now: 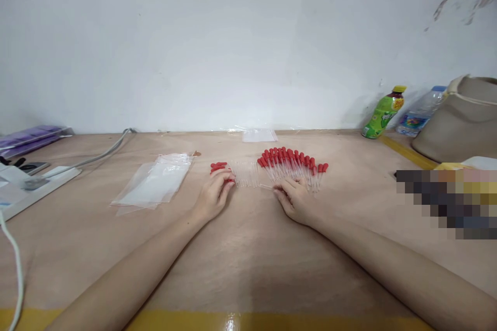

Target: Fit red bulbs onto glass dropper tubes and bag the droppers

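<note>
My left hand (213, 197) is closed in a pinch on a red rubber bulb (232, 181), partly hidden by the fingers. Just behind it lie several loose red bulbs (218, 166). My right hand (297, 200) pinches a clear glass dropper tube (265, 186) whose free end points left. Between the hands, several bare clear tubes (244, 173) lie side by side. Beyond my right hand, droppers with red bulbs (286, 158) are spread in a fan, bulbs toward the wall; the hand hides some of their lower ends.
Clear plastic bags (155, 183) lie to the left, another bag (259, 136) near the wall. A power strip (42, 189) and purple packs (31, 139) sit far left. At right stand a green bottle (382, 114), a water bottle (421, 111) and a beige bin (458, 124).
</note>
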Demonstrator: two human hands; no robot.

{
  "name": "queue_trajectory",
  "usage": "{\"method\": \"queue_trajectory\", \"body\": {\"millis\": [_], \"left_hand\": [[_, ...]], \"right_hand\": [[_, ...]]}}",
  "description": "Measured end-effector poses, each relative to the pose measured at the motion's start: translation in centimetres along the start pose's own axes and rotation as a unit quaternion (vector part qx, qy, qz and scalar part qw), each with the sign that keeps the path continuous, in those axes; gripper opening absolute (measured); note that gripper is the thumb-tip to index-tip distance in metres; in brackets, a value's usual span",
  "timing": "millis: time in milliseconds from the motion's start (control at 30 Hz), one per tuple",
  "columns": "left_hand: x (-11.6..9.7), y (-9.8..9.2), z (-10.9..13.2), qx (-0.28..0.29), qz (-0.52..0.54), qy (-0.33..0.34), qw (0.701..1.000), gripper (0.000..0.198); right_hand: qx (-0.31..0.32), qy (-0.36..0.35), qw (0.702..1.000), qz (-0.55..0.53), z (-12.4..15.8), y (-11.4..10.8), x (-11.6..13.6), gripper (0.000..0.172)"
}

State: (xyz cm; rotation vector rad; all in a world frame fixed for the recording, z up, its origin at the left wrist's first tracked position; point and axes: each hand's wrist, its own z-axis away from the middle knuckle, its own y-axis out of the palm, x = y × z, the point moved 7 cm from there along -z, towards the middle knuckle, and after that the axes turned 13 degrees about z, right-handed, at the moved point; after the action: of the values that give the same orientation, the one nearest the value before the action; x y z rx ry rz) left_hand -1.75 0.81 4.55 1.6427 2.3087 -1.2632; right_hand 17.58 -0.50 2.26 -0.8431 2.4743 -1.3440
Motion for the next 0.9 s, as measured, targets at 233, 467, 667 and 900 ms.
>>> {"method": "queue_trajectory", "body": {"millis": [233, 467, 667, 900], "left_hand": [[-0.9, 2.9, 0.9, 0.070, 0.094, -0.090, 0.989, 0.023], [-1.4, 3.2, 0.5, 0.093, 0.107, -0.074, 0.987, 0.013], [-2.1, 3.1, 0.3, 0.101, 0.103, -0.038, 0.989, 0.013], [-2.0, 4.1, 1.0, 0.171, 0.106, -0.053, 0.978, 0.016]], "right_hand": [[-0.012, -0.030, 0.999, -0.018, -0.3, -1.2, 1.6, 0.019], [-0.032, -0.038, 0.999, -0.019, -0.6, -1.2, 2.6, 0.018], [-0.002, -0.060, 0.997, -0.054, -0.6, -0.4, 2.5, 0.017], [0.053, -0.086, 0.994, -0.035, -0.9, -0.3, 2.0, 0.018]]}}
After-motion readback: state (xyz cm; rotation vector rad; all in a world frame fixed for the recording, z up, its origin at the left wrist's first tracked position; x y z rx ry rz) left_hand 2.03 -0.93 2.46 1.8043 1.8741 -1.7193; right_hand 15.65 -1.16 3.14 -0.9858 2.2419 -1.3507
